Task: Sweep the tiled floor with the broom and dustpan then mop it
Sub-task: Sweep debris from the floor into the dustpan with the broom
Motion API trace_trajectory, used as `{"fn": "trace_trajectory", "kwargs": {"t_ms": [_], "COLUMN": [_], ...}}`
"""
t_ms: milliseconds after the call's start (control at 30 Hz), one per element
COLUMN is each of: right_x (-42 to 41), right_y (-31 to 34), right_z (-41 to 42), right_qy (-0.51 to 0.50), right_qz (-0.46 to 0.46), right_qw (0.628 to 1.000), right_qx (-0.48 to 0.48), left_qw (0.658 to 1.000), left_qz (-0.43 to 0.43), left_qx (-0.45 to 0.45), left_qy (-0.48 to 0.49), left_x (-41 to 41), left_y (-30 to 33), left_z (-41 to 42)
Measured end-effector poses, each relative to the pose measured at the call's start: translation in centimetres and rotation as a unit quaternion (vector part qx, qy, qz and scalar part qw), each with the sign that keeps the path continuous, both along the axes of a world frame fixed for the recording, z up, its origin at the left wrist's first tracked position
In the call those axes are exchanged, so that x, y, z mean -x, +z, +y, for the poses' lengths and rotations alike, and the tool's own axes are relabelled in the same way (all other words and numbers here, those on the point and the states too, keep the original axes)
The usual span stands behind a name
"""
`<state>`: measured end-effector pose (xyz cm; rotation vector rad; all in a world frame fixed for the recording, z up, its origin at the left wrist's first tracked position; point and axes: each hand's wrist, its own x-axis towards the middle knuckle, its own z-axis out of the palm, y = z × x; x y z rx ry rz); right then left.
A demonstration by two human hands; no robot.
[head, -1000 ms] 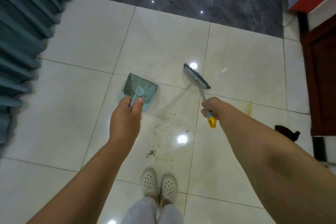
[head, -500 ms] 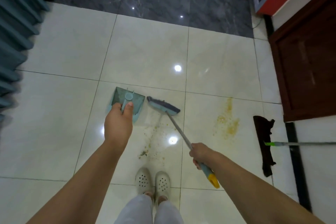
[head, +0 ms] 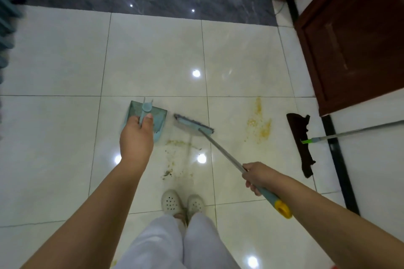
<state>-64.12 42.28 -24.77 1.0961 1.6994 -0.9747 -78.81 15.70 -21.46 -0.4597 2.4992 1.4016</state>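
Debris (head: 172, 160) lies on the tiled floor (head: 61, 57) just beyond the shoes. The right hand (head: 256, 176) is clenched on the broom (head: 193, 125) shaft, so the head reaches past the debris. The left hand (head: 136, 137) grips the dustpan (head: 160, 118) handle, holding it alongside to receive. The mop (head: 301, 144) lies parked at right.

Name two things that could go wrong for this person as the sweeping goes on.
1. The broom head sits beyond the crumbs, beside the dustpan; a pull could drag crumbs toward the shoes instead of in.
2. The yellow stain lies near the bristles, which might smear it.
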Motion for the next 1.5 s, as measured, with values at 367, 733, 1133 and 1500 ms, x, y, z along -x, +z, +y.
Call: {"fn": "trace_trajectory", "kwargs": {"t_ms": [367, 733, 1133, 1500], "right_x": [-0.4, -13.4, -11.8, -4.1], "right_y": [-4.7, -2.4, 0.3, -4.2], "right_z": [3.5, -4.3, -2.7, -8.7], "right_qy": [-0.148, -0.177, -0.027, 0.116], "right_qz": [-0.037, -0.076, 0.002, -0.023], "right_qw": [0.988, 0.973, 0.998, 0.993], "right_qx": [0.003, 0.127, 0.061, 0.024], "left_qw": [1.0, 0.999, 0.991, 0.984], "left_qz": [-0.001, 0.027, 0.035, 0.011], "left_qx": [-0.011, 0.018, -0.002, 0.019], "left_qy": [0.014, 0.04, 0.13, 0.176], "left_x": [-4.5, -15.8, -24.3, -27.4], "left_y": [-1.1, 1.1, 0.8, -1.3], "left_z": [-0.6, 1.3, -2.7, -9.0]}}
